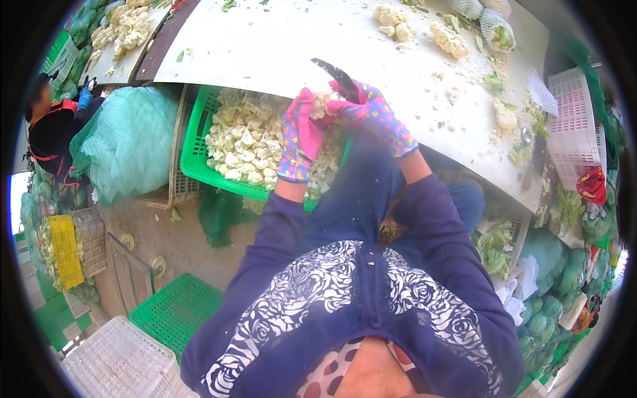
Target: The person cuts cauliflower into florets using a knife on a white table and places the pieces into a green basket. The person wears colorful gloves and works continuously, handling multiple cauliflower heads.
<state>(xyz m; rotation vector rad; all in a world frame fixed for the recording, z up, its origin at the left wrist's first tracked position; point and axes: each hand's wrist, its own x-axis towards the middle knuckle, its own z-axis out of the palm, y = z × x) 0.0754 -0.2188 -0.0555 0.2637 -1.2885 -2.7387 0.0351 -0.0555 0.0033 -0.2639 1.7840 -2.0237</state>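
My left hand [302,134], in a pink and flowered glove, holds a piece of cauliflower [324,102] above the near edge of the white table [259,45]. In my right hand [371,112], gloved alike, is a knife with a curved dark blade [336,74] pointing up and left; its fingers also touch the cauliflower piece. Below my hands a green plastic crate [224,180] is filled with cut cauliflower florets [249,144]. Larger cauliflower pieces [449,41] and crumbs lie on the right part of the table.
Net-wrapped cauliflowers [496,31] lie at the table's far right. A teal mesh sack [132,139] stands left of the crate, near a co-worker [52,129]. Behind on the left are an empty green crate [176,306] and a white crate [117,358]. White baskets [572,124] stand right.
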